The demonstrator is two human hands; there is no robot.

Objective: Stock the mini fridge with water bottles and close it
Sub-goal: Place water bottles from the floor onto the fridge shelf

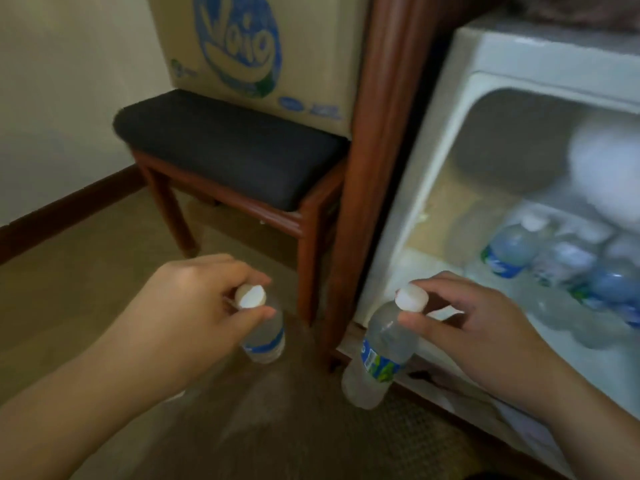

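The white mini fridge (pixel 450 140) stands open at the right inside a wooden cabinet, and several water bottles (pixel 516 247) lie on its shelf. My left hand (pixel 194 306) pinches the neck of a small clear water bottle (pixel 265 341) with a white cap, hanging above the floor left of the cabinet. My right hand (pixel 460 323) pinches the neck of a second water bottle (pixel 377 358) with a blue and green label, held just in front of the fridge's lower left corner.
A wooden stool with a black cushion (pixel 221 147) stands left of the cabinet post (pixel 374 168). A cardboard box (pixel 263 50) with a blue logo rests on it. Brown carpet (pixel 86 289) covers the floor below my hands.
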